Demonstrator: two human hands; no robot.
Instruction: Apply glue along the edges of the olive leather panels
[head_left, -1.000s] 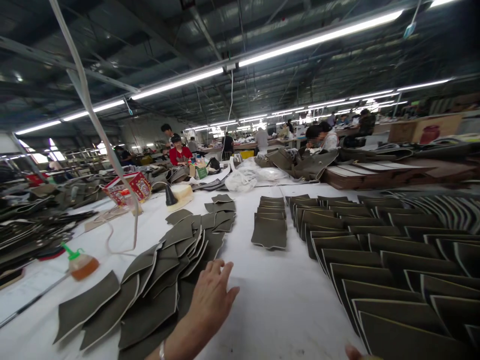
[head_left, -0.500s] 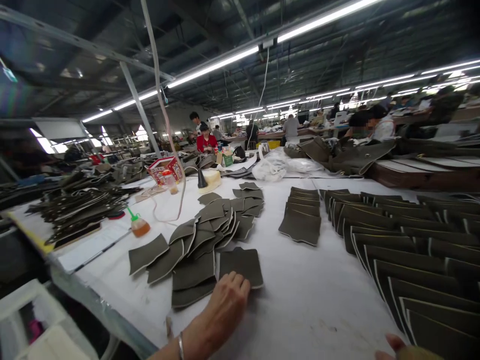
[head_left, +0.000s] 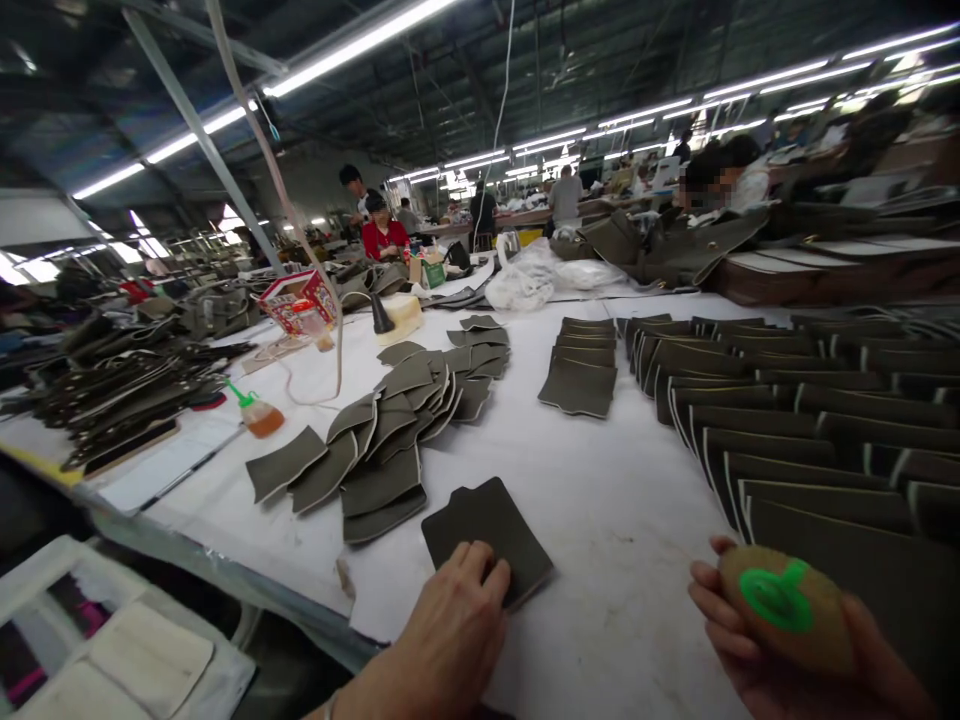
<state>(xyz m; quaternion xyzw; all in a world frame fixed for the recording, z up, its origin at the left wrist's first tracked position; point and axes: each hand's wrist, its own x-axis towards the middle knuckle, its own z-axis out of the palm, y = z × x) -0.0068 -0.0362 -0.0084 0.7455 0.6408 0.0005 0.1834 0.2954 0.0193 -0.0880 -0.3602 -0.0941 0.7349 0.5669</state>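
While the left hand (head_left: 461, 610) rests on a panel (head_left: 496, 535) on the bench (head_left: 630, 490), the right hand (head_left: 729, 630), well apart, wraps around what seems a green-spouted bottle (head_left: 784, 605). Overlapping rows (head_left: 772, 424) are laid out at right; a loose pile (head_left: 391, 420) remains at left. Since the earlier frame, the panel has turned, farther from the pile.

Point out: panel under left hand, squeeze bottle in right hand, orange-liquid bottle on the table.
Dark olive panel (head_left: 493, 522): head view, bare upper face.
Held squeeze bottle (head_left: 784, 606): head view, green cap.
Orange-liquid bottle (head_left: 263, 419): head view, body.
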